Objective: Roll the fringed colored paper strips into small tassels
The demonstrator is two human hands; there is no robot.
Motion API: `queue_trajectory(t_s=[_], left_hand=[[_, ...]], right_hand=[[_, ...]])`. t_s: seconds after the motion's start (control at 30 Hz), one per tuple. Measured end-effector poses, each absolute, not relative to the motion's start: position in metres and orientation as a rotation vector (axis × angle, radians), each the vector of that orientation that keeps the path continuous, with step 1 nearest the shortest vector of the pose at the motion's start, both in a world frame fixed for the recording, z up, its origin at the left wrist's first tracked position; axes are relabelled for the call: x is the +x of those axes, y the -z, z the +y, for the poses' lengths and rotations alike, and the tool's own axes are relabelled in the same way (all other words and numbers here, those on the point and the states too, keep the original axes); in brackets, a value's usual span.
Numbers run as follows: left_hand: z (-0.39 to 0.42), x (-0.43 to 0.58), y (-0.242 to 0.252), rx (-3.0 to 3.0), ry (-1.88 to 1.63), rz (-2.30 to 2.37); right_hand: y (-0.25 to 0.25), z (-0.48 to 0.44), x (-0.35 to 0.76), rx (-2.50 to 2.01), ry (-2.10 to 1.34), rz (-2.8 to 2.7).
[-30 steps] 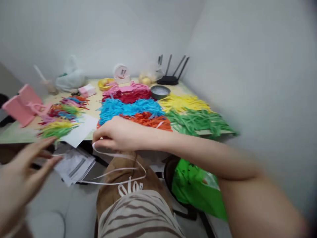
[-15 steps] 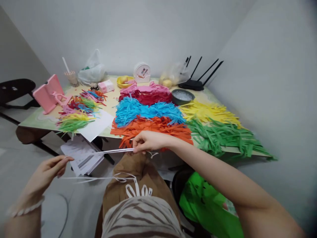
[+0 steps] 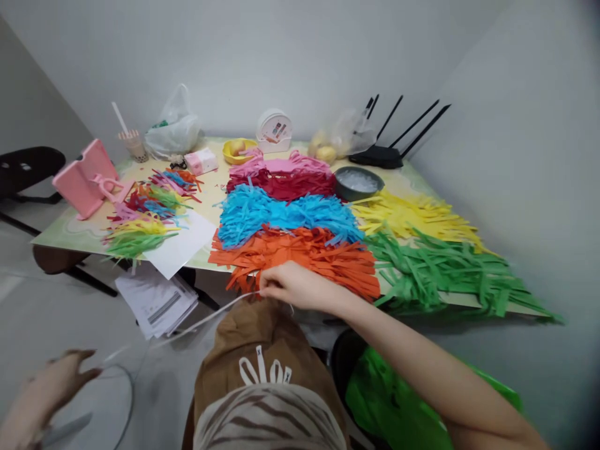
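Observation:
My right hand (image 3: 293, 284) is pinched shut on a thin white string (image 3: 201, 322), just in front of the orange fringed paper (image 3: 281, 247) at the table's front edge. From there the string slants down to the left in a slack line. Low on the left, my left hand (image 3: 59, 387) is blurred by motion, its thumb and forefinger apart. The string's faint far part ends close to those fingertips; whether it touches them is hard to see. Brown cloth (image 3: 253, 325) with white bunny-ear shapes covers my lap.
Blue (image 3: 285, 215), crimson (image 3: 281, 184), yellow (image 3: 417, 215) and green (image 3: 450, 269) fringes lie on the table. Left stand a pink stand (image 3: 87, 178), small multicoloured fringes (image 3: 150, 209) and white paper (image 3: 180, 244). Behind are a grey bowl (image 3: 359, 184) and black router (image 3: 377, 156). A green bag (image 3: 398, 394) hangs right.
My left hand has dropped down and left, its fingers parting. The doubled, taut string now runs longer and slack, and its loop has left my lap. My right hand keeps its pinch.

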State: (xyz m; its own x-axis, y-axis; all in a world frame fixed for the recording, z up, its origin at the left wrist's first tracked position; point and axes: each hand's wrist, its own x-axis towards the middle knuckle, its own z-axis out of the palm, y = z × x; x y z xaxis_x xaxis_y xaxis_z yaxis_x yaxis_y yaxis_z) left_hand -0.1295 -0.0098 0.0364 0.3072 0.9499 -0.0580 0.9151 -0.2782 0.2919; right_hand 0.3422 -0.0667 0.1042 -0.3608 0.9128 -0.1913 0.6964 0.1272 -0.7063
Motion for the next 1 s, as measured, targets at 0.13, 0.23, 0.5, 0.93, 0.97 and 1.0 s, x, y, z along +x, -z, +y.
queue_trajectory(t_s=[0.13,0.23,0.5,0.93,0.97,1.0], left_hand=[[-0.034,0.023,-0.049,2.065,-0.344,1.2],[-0.044,0.122,-0.053,1.677,-0.3,0.815],[-0.028,0.194,-0.029,1.163,-0.23,0.698],[-0.029,0.231,-0.027,1.212,-0.317,0.764],[-0.028,0.232,-0.029,1.19,-0.354,0.787],[-0.026,0.233,-0.031,1.166,-0.394,0.811]], right_hand=[[-0.112,-0.078,0.33,-1.403,-1.031,-2.21],[-0.115,-0.09,0.345,-1.427,-1.007,-2.106],[-0.106,-0.102,0.495,-2.061,-0.912,-1.781],[-0.05,0.009,0.621,-2.711,-0.333,-1.107],[-0.056,0.004,0.621,-2.682,-0.277,-1.074],[-0.063,-0.003,0.619,-2.644,-0.212,-1.042]])
